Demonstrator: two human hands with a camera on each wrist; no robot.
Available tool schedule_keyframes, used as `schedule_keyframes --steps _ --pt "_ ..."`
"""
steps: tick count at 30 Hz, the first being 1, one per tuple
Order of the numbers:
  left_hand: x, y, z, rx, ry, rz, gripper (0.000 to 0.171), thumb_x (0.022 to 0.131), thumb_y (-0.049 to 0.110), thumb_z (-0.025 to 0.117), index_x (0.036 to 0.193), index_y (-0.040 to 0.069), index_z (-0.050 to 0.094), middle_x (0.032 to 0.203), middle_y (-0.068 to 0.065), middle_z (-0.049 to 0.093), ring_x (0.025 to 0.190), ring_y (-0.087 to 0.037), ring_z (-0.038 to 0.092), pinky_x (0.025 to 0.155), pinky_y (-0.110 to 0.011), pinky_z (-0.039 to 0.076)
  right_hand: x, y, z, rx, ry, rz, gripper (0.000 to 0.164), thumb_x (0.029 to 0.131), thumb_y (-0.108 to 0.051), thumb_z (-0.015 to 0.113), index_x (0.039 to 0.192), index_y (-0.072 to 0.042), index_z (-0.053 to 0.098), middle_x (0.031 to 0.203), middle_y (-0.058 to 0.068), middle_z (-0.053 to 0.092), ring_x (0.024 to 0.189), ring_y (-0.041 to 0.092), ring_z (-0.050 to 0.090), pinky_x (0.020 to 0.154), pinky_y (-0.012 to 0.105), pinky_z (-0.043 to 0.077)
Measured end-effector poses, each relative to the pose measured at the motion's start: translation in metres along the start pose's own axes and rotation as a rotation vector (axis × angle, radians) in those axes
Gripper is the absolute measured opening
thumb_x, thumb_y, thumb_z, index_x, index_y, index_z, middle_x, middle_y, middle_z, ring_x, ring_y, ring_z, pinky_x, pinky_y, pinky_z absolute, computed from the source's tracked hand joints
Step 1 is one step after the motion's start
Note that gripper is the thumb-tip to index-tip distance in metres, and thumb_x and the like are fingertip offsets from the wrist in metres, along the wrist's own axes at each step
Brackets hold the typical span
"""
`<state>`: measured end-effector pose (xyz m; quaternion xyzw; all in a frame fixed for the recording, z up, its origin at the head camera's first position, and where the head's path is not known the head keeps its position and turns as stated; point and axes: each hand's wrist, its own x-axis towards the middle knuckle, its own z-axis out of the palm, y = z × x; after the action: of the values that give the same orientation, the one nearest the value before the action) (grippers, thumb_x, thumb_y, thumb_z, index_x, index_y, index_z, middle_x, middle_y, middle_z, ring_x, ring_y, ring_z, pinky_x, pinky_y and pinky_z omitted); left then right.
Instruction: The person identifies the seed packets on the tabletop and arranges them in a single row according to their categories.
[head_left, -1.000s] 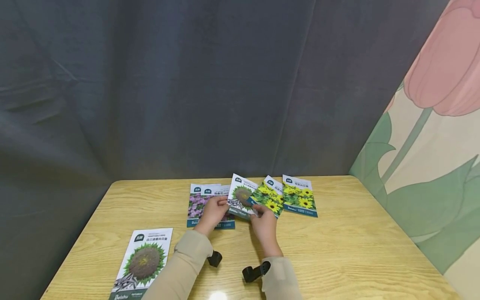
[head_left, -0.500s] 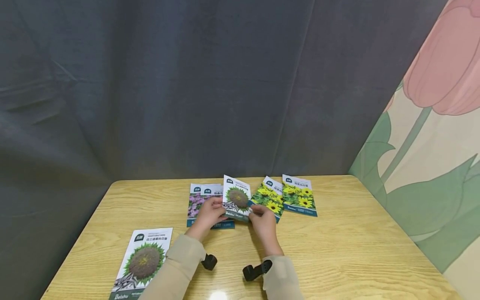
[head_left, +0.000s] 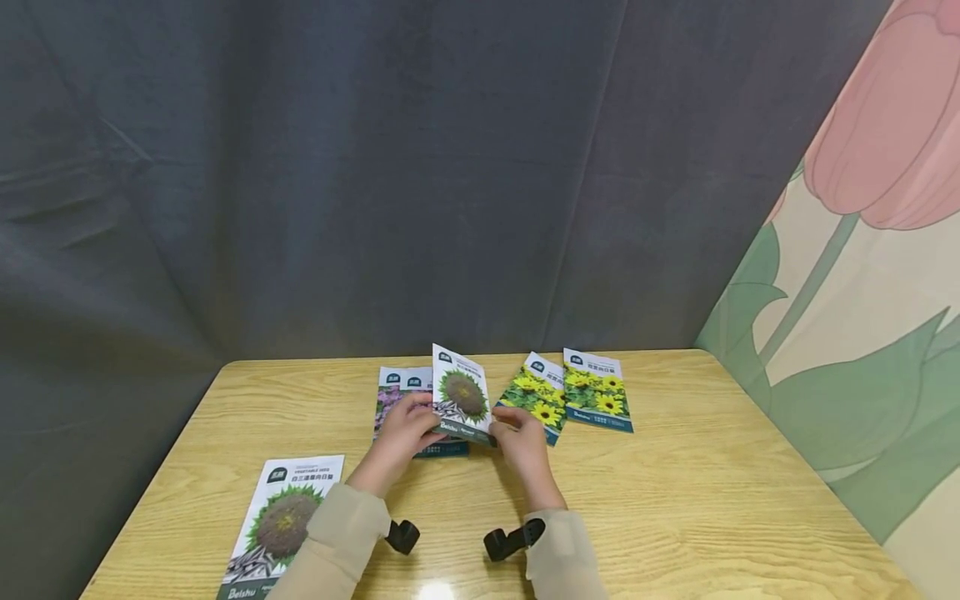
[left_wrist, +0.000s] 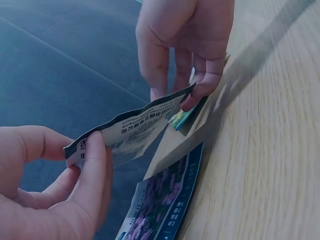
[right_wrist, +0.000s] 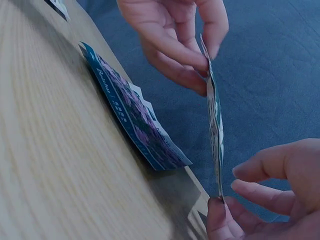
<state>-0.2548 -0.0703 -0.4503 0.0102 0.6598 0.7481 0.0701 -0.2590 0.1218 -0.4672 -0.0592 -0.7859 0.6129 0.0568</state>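
A sunflower seed packet [head_left: 462, 392] is lifted off the table, tilted, its front facing the head camera. My left hand [head_left: 406, 429] pinches its lower left corner. At the lower right corner, my right hand [head_left: 522, 446] holds it between thumb and fingers. The left wrist view shows the printed back of this packet [left_wrist: 137, 122]. In the right wrist view the packet [right_wrist: 215, 125] appears edge-on, between the left hand [right_wrist: 175, 35] and the right hand [right_wrist: 280, 195]. Beneath it lie two overlapping purple-flower packets [head_left: 388, 400], partly hidden by the left hand.
Two yellow-flower packets, one slanted [head_left: 542, 396] and one straighter [head_left: 597, 390], lie at the back right. Another sunflower packet [head_left: 281, 525] is at the front left, partly under the left sleeve. A dark curtain [head_left: 450, 183] hangs behind the wooden table [head_left: 712, 483].
The held sunflower packet has moved left, away from the slanted yellow-flower packet and over the purple ones. My left hand has shifted left with it; the right hand moved only slightly.
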Motion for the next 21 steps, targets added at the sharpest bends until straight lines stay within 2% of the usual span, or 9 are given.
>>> schedule_keyframes --steps 5,8,11,14,17,19,21 --pt "-0.013 0.000 -0.007 0.028 -0.024 -0.013 0.045 0.096 -0.002 0.053 0.140 -0.008 0.043 0.141 -0.032 0.041 0.117 -0.033 0.054 0.093 -0.041 0.057 -0.001 -0.003 0.001 0.048 -0.029 0.026 0.035 0.090 0.005 0.061 0.124 0.012 0.064 0.113 0.028 0.067 0.062 0.009 0.054 0.054 0.022 0.045" --pt "-0.023 0.000 -0.015 0.050 -0.042 -0.028 0.043 0.097 -0.002 0.053 0.139 -0.006 0.044 0.136 -0.028 0.045 0.115 -0.031 0.054 0.093 -0.044 0.057 -0.001 -0.006 0.004 0.078 -0.044 0.048 0.040 0.090 0.007 0.060 0.129 0.013 0.059 0.113 0.028 0.066 0.063 0.010 0.055 0.056 0.024 0.048" --pt "-0.033 0.000 -0.024 0.074 -0.057 -0.036 0.042 0.097 -0.001 0.054 0.139 -0.004 0.044 0.130 -0.022 0.046 0.109 -0.027 0.053 0.092 -0.046 0.056 -0.003 -0.008 0.006 0.094 -0.059 0.044 0.041 0.090 0.007 0.060 0.130 0.016 0.056 0.108 0.028 0.067 0.067 0.012 0.060 0.062 0.031 0.057" --pt "-0.042 -0.001 -0.033 0.117 -0.096 -0.051 0.046 0.097 0.000 0.055 0.141 -0.003 0.041 0.132 -0.024 0.045 0.108 -0.026 0.053 0.089 -0.047 0.056 -0.003 -0.008 0.007 0.097 -0.070 0.035 0.042 0.090 0.007 0.060 0.132 0.016 0.055 0.103 0.025 0.067 0.068 0.013 0.063 0.067 0.038 0.061" --pt "-0.051 -0.002 -0.042 0.168 -0.149 -0.067 0.051 0.097 0.000 0.056 0.144 -0.004 0.038 0.138 -0.031 0.045 0.110 -0.027 0.058 0.088 -0.045 0.057 -0.003 -0.009 0.007 0.086 -0.071 0.029 0.043 0.091 0.007 0.061 0.132 0.016 0.055 0.099 0.022 0.067 0.067 0.013 0.063 0.068 0.042 0.062" --pt "-0.054 -0.003 -0.046 0.190 -0.187 -0.078 0.053 0.096 0.000 0.057 0.145 -0.005 0.036 0.135 -0.031 0.049 0.106 -0.027 0.061 0.088 -0.046 0.058 -0.004 -0.009 0.007 0.086 -0.067 0.027 0.043 0.091 0.006 0.061 0.132 0.015 0.055 0.097 0.021 0.066 0.066 0.013 0.063 0.068 0.042 0.062" --pt "-0.056 -0.003 -0.049 0.200 -0.218 -0.083 0.053 0.096 0.000 0.057 0.144 -0.005 0.035 0.125 -0.026 0.055 0.097 -0.024 0.061 0.088 -0.046 0.059 -0.005 -0.010 0.007 0.089 -0.067 0.031 0.043 0.091 0.006 0.062 0.132 0.014 0.055 0.096 0.020 0.066 0.065 0.014 0.063 0.068 0.042 0.062"
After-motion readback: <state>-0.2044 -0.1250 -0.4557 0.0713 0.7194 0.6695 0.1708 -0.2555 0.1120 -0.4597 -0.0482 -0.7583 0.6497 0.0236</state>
